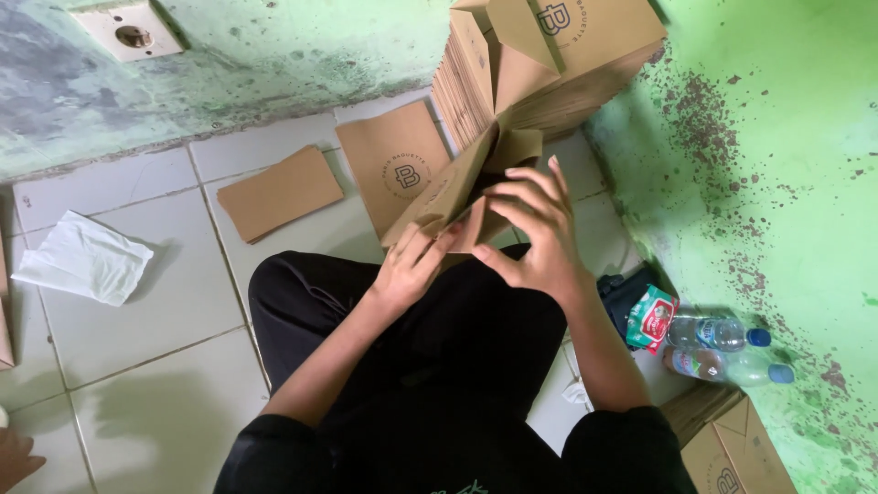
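**Box blank held over the lap, long axis running up toward the stack**

I log one kraft cardboard box blank point(448, 197), partly folded, held above the lap in black trousers, not resting on the tiled floor point(155, 302). Its long axis runs diagonally, from the near-left end at the hands up and right toward the stack of flat blanks point(549, 64) in the far corner by the green wall point(777, 183).

Left hand point(412, 265): fingers closed on the blank's lower edge, gripping from beneath. Right hand point(540, 233): fingers spread and curved over the near flap, pressing it, thumb below. Both hands touch the blank; the right sits nearer the stack.

Two loose flat sheets point(279, 192) lie on the floor just left of the blank. Two plastic bottles point(722, 348) lie along the right wall, well apart from the hands.
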